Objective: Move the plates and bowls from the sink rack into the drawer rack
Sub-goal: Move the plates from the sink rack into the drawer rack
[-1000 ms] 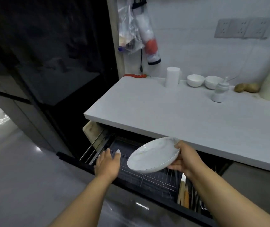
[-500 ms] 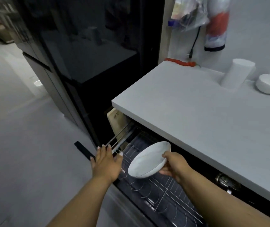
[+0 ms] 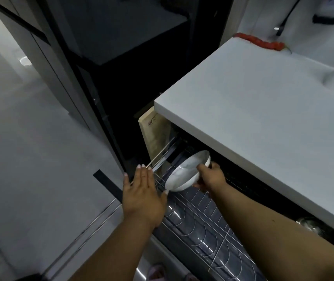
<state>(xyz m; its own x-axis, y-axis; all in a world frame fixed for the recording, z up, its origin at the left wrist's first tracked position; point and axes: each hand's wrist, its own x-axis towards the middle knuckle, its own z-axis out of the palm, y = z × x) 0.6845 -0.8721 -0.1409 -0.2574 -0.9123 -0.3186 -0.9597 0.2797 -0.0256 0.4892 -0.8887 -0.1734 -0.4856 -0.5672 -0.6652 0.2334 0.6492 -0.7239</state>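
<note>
My right hand (image 3: 210, 176) grips a white plate (image 3: 186, 171) by its right rim and holds it tilted on edge over the far left end of the wire drawer rack (image 3: 208, 226). The rack's curved slots closer to me hold nothing. My left hand (image 3: 143, 194) is flat with straight fingers over the drawer's front left corner, its thumb close to the plate's lower edge. The sink rack is out of view.
The white countertop (image 3: 263, 118) overhangs the pulled-out drawer. A wooden cutting board (image 3: 154, 132) stands upright at the drawer's far left. A red chilli (image 3: 263, 42) lies at the counter's back edge. A dark glossy cabinet (image 3: 101, 57) rises to the left, above grey floor.
My right hand has lowered the plate and tipped it more upright, deeper under the counter toward the rack's left end. My left hand has stayed flat near the drawer front. The view has tilted down.
</note>
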